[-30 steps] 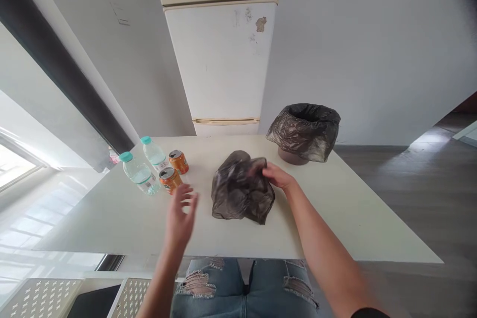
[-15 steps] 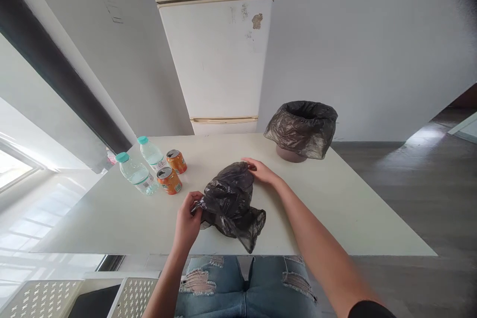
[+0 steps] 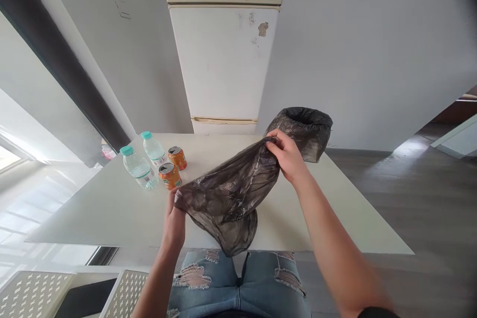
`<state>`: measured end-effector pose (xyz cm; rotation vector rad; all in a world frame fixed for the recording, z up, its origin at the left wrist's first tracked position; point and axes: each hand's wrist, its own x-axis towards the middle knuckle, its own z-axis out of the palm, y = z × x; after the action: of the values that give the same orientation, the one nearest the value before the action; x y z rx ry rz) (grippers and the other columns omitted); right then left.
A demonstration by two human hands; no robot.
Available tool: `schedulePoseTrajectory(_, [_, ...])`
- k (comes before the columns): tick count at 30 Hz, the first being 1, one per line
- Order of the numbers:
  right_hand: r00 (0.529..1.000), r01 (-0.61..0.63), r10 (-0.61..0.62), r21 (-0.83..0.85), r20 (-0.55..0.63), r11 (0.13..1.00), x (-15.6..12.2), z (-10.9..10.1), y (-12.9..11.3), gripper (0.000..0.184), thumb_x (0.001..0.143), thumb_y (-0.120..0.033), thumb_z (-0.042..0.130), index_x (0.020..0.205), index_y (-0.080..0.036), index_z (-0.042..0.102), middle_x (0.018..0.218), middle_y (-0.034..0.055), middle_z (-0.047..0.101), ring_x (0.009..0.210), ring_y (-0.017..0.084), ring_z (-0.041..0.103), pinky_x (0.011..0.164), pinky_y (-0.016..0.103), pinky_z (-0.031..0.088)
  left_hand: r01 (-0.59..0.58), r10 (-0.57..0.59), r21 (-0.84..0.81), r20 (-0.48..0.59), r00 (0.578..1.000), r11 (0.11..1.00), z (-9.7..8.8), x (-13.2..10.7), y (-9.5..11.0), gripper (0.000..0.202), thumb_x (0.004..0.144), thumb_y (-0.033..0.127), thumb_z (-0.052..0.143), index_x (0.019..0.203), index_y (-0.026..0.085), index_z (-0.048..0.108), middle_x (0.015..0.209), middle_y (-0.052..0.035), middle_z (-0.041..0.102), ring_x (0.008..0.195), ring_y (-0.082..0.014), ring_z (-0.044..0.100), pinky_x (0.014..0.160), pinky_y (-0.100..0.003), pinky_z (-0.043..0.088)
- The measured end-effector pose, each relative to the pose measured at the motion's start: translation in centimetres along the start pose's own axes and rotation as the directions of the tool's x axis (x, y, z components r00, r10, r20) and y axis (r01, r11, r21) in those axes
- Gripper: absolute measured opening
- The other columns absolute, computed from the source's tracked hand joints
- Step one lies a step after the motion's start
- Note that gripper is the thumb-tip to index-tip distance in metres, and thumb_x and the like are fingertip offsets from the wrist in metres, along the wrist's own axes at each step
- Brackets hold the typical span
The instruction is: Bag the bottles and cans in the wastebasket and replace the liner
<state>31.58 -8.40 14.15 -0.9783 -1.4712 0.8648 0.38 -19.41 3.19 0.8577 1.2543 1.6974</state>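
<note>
A thin black plastic bag [image 3: 231, 189] is stretched between my two hands above the table's front half, its lower part sagging toward the front edge. My left hand [image 3: 176, 218] grips its left corner, the fingertips partly behind the plastic. Higher up and farther away, my right hand [image 3: 285, 155] pinches the bag's upper right edge between thumb and fingers. Just behind that hand stands a trash bin lined with another black bag [image 3: 315, 134], which is folded over the rim. Two orange cans [image 3: 170, 177] are close to my left hand.
Two clear plastic bottles [image 3: 139, 169] with teal caps stand at the left beside the cans. The white table [image 3: 104, 213] ends just before my legs. Beyond it are a white refrigerator [image 3: 223, 64] and a grey wall. White perforated baskets [image 3: 33, 293] lie below at the lower left.
The crumpled bag has been lifted and spread out. My right hand moved up and right with its edge, and my left hand shifted slightly left. The view tilted a little.
</note>
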Motion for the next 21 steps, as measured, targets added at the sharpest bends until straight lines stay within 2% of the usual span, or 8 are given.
schedulePoseTrajectory(2, [1.000,0.018,-0.018,-0.019,0.020,1.000,-0.2,0.3,-3.4,0.017,0.096,-0.042,0.067,0.099,-0.026,0.060,0.081,-0.0012,0.060,0.072,0.018,0.059,0.062,0.028,0.047,0.192,-0.157,-0.228,0.163,0.974,0.955,1.6,-0.7,0.2,0.052,0.089,0.068,0.069,0.118,0.024,0.071,0.124,-0.0085,0.077,0.118,-0.0288,0.070,0.097,-0.042,0.059])
schedulePoseTrajectory(5, [0.963,-0.029,0.024,0.014,0.269,0.999,0.3,0.1,-8.4,0.022,0.100,-0.044,0.057,0.104,-0.024,0.065,0.086,0.0011,0.065,0.078,0.019,0.064,0.067,0.032,0.055,0.395,-0.257,-0.389,0.360,0.897,0.832,3.4,-1.5,0.9,0.058,0.091,0.073,0.063,0.121,0.025,0.075,0.125,-0.0112,0.078,0.123,-0.0344,0.069,0.101,-0.052,0.059])
schedulePoseTrajectory(7, [0.918,-0.045,0.031,0.027,0.396,0.999,1.4,-0.7,-11.5,0.024,0.097,-0.041,0.060,0.104,-0.020,0.069,0.093,0.0040,0.069,0.088,0.023,0.069,0.075,0.038,0.061,0.375,-0.243,-0.418,0.336,0.910,0.828,4.1,-1.4,1.8,0.051,0.088,0.065,0.070,0.119,0.026,0.077,0.118,-0.0097,0.080,0.120,-0.0334,0.071,0.102,-0.052,0.059])
schedulePoseTrajectory(10, [0.900,0.019,0.032,-0.113,0.435,0.993,3.5,-2.8,-15.8,0.023,0.086,-0.030,0.077,0.103,-0.015,0.073,0.102,0.0052,0.073,0.095,0.025,0.072,0.082,0.042,0.063,0.179,-0.110,-0.420,0.183,0.977,0.890,4.6,-0.2,3.6,0.045,0.080,0.053,0.082,0.117,0.027,0.077,0.115,-0.0058,0.081,0.114,-0.0293,0.073,0.098,-0.044,0.062])
schedulePoseTrajectory(12, [0.908,0.107,0.016,-0.269,0.418,0.957,5.0,-4.0,-17.9,0.023,0.086,-0.029,0.080,0.102,-0.012,0.074,0.106,0.0038,0.074,0.094,0.021,0.073,0.084,0.041,0.061,0.068,-0.020,-0.396,0.125,0.992,0.916,4.6,0.9,4.5,0.046,0.080,0.046,0.084,0.120,0.026,0.076,0.119,-0.0052,0.079,0.115,-0.0273,0.072,0.093,-0.038,0.062])
schedulePoseTrajectory(14, [0.927,0.193,-0.035,-0.392,0.374,0.899,6.4,-4.8,-19.5,0.023,0.092,-0.030,0.074,0.103,-0.009,0.075,0.105,0.0018,0.075,0.091,0.016,0.073,0.087,0.039,0.058,0.049,-0.016,-0.376,0.089,0.996,0.925,4.5,1.8,4.8,0.043,0.080,0.042,0.083,0.119,0.025,0.076,0.118,-0.0047,0.077,0.112,-0.0246,0.072,0.086,-0.033,0.062])
schedulePoseTrajectory(18, [0.945,0.326,-0.258,-0.538,0.201,0.777,8.8,-5.5,-21.4,0.030,0.105,-0.032,0.056,0.106,-0.006,0.073,0.092,0.0006,0.073,0.090,0.013,0.069,0.088,0.037,0.051,0.160,-0.155,-0.358,0.041,0.987,0.920,4.1,2.2,3.7,0.029,0.077,0.039,0.080,0.097,0.020,0.072,0.092,-0.0011,0.070,0.080,-0.0131,0.064,0.064,-0.021,0.052])
schedulePoseTrajectory(21, [0.902,0.377,-0.423,-0.631,0.084,0.678,10.1,-5.3,-21.6,0.034,0.107,-0.034,0.052,0.093,-0.010,0.070,0.095,0.0033,0.073,0.099,0.015,0.065,0.089,0.032,0.049,0.199,-0.196,-0.314,0.041,0.980,0.928,3.7,1.2,2.9,0.029,0.075,0.039,0.079,0.090,0.020,0.064,0.081,0.0012,0.060,0.068,-0.0101,0.054,0.058,-0.020,0.044])
